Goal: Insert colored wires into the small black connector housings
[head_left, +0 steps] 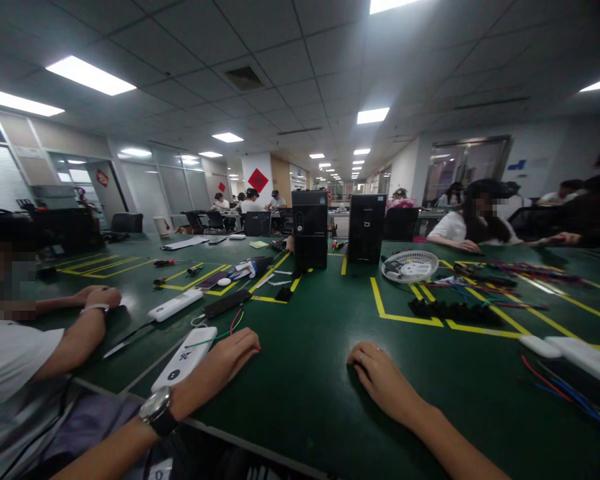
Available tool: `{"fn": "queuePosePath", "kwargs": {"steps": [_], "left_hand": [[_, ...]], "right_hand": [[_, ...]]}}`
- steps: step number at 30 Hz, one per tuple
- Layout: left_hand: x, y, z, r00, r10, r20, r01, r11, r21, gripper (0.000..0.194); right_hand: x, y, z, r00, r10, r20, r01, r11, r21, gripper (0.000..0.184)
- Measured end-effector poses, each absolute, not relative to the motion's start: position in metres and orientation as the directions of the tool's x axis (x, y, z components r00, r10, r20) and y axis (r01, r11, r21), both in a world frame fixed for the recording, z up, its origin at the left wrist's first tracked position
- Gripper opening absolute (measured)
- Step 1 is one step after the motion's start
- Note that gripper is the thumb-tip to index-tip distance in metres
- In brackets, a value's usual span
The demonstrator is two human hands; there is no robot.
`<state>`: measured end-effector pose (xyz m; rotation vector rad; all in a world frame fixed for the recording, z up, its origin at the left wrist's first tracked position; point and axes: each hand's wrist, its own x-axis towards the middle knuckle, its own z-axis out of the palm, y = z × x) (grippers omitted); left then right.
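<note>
My left hand point(225, 363), a watch point(157, 408) on its wrist, rests over the green table with its fingers curled together. Thin red and green wires point(236, 321) pass behind its knuckles; whether the fingers grip anything is hidden. A white power bank point(193, 357) marked 26 lies just left of that hand. My right hand point(380, 380) rests on the bare tabletop, fingers bent and closed, a ring on one finger, with nothing showing in it. A dark flat case point(227, 303) and another white power bank point(175, 305) lie beyond my left hand.
Two black computer towers point(310, 230) stand mid-table, with a white basket point(410, 266) to their right. Wire bundles point(540, 270) and another white power bank point(587, 360) lie on the right. Yellow tape point(410, 320) marks the green table point(300, 393). A co-worker's arm point(87, 320) rests at left.
</note>
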<state>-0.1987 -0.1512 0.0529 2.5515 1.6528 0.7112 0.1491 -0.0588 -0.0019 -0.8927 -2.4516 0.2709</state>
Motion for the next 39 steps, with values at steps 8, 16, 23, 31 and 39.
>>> {"fn": "queuePosePath", "kwargs": {"steps": [8,16,23,31,39], "left_hand": [[-0.224,-0.156,0.045,0.017,0.784,0.620,0.844,-0.343,0.411,0.018],[-0.241,-0.151,0.053,-0.307,0.632,0.712,0.681,-0.377,0.628,0.019],[-0.235,-0.144,0.083,-0.358,0.545,0.758,0.647,-0.441,0.622,0.017],[-0.235,-0.132,0.078,-0.313,0.637,0.704,0.593,-0.448,0.669,0.021],[-0.271,-0.156,0.049,-0.472,0.754,0.457,0.529,-0.173,0.831,0.043]], "right_hand": [[0.151,-0.059,-0.003,-0.644,0.646,0.410,0.553,0.763,-0.334,0.020],[0.150,-0.061,0.000,-0.649,0.646,0.403,0.553,0.764,-0.334,0.021],[0.151,-0.060,0.001,-0.660,0.645,0.386,0.551,0.765,-0.335,0.022],[0.151,-0.058,-0.001,-0.661,0.642,0.389,0.548,0.767,-0.335,0.021],[0.151,-0.058,-0.001,-0.672,0.634,0.382,0.535,0.773,-0.341,0.022]]}}
